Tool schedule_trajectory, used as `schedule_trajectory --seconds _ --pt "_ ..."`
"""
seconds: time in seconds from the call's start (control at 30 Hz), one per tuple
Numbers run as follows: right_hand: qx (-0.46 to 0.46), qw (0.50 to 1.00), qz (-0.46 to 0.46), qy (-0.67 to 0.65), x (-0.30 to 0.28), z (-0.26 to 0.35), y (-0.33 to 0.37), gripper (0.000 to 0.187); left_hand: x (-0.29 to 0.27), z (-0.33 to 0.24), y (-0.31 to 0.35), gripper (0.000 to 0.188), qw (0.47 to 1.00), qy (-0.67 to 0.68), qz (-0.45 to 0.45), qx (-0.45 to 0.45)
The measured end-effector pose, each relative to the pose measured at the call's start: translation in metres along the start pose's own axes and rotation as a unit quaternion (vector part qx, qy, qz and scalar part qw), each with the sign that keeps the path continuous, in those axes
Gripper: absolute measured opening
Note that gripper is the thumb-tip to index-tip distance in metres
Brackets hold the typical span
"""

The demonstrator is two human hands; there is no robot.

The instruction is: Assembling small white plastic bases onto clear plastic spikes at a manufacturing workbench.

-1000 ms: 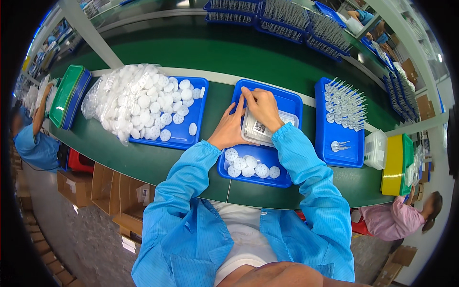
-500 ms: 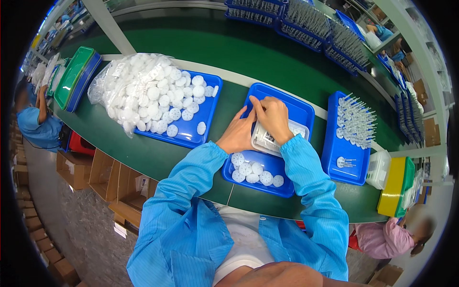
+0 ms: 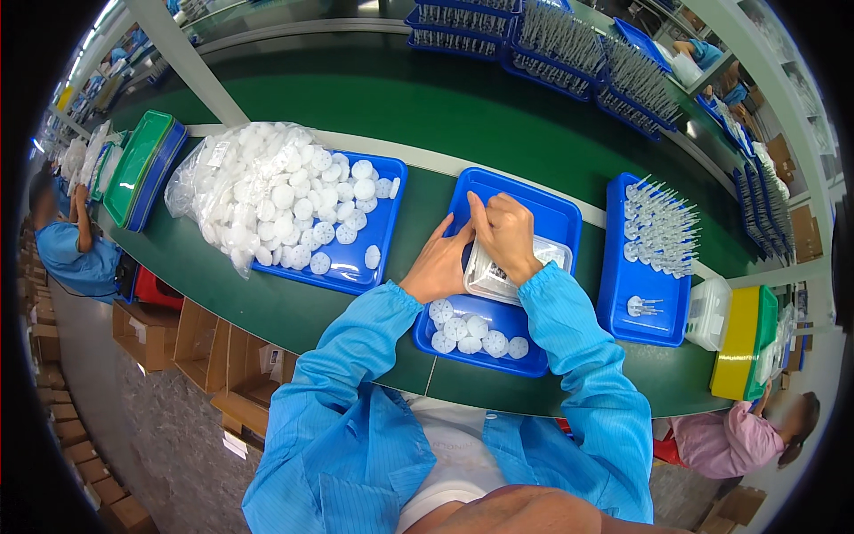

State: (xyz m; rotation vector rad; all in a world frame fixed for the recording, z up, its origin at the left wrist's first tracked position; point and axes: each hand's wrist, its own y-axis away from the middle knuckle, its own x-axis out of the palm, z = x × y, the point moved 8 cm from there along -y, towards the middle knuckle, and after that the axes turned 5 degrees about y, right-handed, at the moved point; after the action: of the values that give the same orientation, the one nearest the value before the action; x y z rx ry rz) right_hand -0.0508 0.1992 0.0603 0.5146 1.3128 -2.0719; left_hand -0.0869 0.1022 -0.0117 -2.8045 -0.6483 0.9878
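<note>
Left hand (image 3: 439, 265) and right hand (image 3: 505, 236), close together, were at a clear box (image 3: 483, 279); each grip's state I couldn't tell; white discs (image 3: 495, 343) lay nearby

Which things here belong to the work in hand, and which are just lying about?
Likely in use:
clear box by left hand and right hand
nearest white discs
stemmed discs

Likely lying about:
cardboard boxes
green tray, far left
yellow bin, right
</note>
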Motion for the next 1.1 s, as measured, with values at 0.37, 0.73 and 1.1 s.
schedule_trajectory --seconds 0.37,0.73,1.1 --pt "-0.007 0.997 -0.055 -0.047 -0.035 0.017 0.003 0.038 -0.002 -0.003 0.001 0.102 0.999 -0.008 -0.008 0.044" --pt "0.166 0.85 -0.251 -0.433 -0.195 -0.051 0.007 0.064 -0.005 -0.017 0.009 0.122 0.999 -0.005 0.018 0.046" --pt "0.206 0.79 -0.241 -0.524 -0.23 -0.022 0.067 0.068 -0.01 -0.059 0.012 0.094 0.991 -0.058 0.032 0.117"
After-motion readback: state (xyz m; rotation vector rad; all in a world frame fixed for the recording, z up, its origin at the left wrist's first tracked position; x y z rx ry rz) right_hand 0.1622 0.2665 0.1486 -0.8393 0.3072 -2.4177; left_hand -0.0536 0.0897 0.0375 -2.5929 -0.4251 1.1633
